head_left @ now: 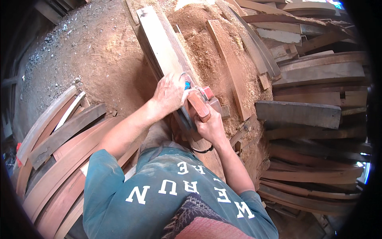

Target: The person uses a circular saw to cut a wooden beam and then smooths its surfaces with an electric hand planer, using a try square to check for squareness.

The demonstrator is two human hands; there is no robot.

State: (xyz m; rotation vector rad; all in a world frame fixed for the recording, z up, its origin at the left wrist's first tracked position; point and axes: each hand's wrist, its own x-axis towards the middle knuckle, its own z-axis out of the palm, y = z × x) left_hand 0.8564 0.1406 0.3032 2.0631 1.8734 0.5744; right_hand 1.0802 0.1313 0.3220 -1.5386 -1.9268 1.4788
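An electric hand planer [198,105], with a reddish-brown handle and a blue part at its front, sits on a long, pale-faced board [160,40]. My right hand [212,126] is closed round the planer's rear handle. The front of the planer is gripped by my left hand [168,92], whose fingertips are partly hidden on the far side. A black cord [203,151] runs close to my right wrist. The planer's underside is out of sight against the wood.
Sawdust and shavings [195,47] cover the ground beyond the board. A narrow plank [227,63] lies in them. Stacked timber [314,75] fills the right side, and more planks [73,155] lie at the lower left. Grey debris [43,51] is scattered at the far left.
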